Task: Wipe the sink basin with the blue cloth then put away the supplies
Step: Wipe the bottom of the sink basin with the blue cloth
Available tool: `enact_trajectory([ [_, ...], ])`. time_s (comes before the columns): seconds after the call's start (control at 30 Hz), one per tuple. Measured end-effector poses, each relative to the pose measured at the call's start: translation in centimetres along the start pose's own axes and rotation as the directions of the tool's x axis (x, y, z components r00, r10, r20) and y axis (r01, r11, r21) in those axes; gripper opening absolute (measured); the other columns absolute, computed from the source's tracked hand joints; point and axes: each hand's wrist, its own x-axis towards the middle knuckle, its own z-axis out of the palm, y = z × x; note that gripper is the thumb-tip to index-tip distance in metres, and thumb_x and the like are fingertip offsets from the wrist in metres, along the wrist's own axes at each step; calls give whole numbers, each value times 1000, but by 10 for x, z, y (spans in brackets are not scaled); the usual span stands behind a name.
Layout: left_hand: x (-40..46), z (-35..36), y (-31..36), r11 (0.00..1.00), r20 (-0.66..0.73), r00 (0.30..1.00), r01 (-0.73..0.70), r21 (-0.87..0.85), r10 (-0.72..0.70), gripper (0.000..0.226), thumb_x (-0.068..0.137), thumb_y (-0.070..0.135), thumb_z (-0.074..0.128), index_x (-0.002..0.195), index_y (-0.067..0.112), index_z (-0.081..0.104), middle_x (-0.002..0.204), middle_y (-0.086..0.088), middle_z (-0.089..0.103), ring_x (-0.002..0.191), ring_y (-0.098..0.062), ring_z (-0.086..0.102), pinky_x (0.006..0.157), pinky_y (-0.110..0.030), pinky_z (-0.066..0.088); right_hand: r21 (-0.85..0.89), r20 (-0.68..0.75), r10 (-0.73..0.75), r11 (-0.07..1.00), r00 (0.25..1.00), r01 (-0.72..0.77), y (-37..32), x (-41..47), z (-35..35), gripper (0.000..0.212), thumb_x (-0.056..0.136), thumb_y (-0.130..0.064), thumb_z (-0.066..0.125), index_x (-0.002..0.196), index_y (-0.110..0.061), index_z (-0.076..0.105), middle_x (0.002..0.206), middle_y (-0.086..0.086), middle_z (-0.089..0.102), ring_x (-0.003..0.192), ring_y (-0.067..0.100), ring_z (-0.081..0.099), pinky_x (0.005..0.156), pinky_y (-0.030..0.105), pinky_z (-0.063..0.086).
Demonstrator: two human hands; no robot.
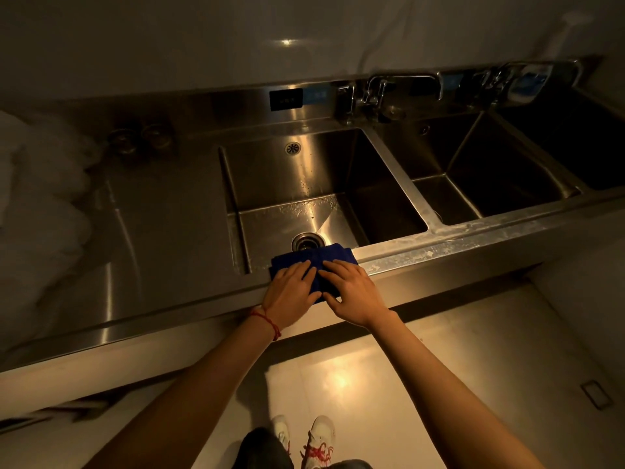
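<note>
Steel desk [456, 245], dim room: blue cloth [316, 262] lying crosswise over sink basin [304, 184] front rim; left hand [292, 288] and right hand [353, 292] pressing it, fingers flat.

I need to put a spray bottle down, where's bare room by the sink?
Free: the flat steel drainboard left of the near basin. Crowded: the front rim, where both hands, left hand and right hand, press the blue cloth.

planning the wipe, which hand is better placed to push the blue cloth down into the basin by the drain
Left, narrowly. Both hands lie flat on the blue cloth at the front rim, but the left hand sits more directly below the drain, while the right hand lies off to its side.
</note>
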Motion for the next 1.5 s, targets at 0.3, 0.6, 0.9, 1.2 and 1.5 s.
enact_trajectory([
  [0.3, -2, 10, 3, 995, 37, 999, -18, 101, 14, 80, 94, 52, 44, 152, 8, 10, 159, -10, 11, 147, -23, 12, 119, -37, 13, -194, 38, -128, 972, 991, 132, 7, -1, 2, 56, 84, -23, 62, 135, -12, 41, 142, 13, 41, 131, 32, 35, 107, 45, 27],
  [0.6, 1, 20, 9, 990, -15, 998, 59, 129, -58, 67, 101, 37, 38, 152, 8, 5, 159, -11, 11, 147, -24, 12, 119, -38, 14, -156, -98, -171, 976, 980, 154, 7, 7, -7, 43, 77, -14, 70, 117, -7, 59, 118, 13, 62, 109, 30, 58, 90, 43, 46],
  [0.9, 20, 4, 11, 993, -156, 981, 118, -4, -118, 64, 98, 17, 46, 152, 11, 13, 158, -8, 21, 144, -19, 24, 117, -31, 22, -120, -245, -181, 981, 952, 155, 16, 21, -28, 46, 69, -6, 75, 112, 0, 60, 106, 18, 67, 89, 32, 67, 71, 39, 54],
  [1.2, 44, -33, 31, 1000, -351, 936, -5, 0, 4, 64, 54, -3, 86, 114, -6, 65, 113, -24, 67, 101, -35, 68, 82, -43, 56, -117, -345, -159, 985, 925, 126, 43, 28, -51, 40, 69, -4, 73, 108, -2, 62, 97, 13, 70, 80, 28, 68, 65, 37, 54],
  [1.5, 89, -66, 53, 992, -426, 896, -109, 65, 126, 64, 43, -6, 89, 104, -4, 71, 104, -20, 72, 91, -31, 73, 72, -39, 59, -99, -470, -81, 994, 879, 39, 79, 37, -80, 42, 64, -2, 76, 104, -2, 65, 98, 13, 71, 82, 26, 69, 65, 35, 55],
])
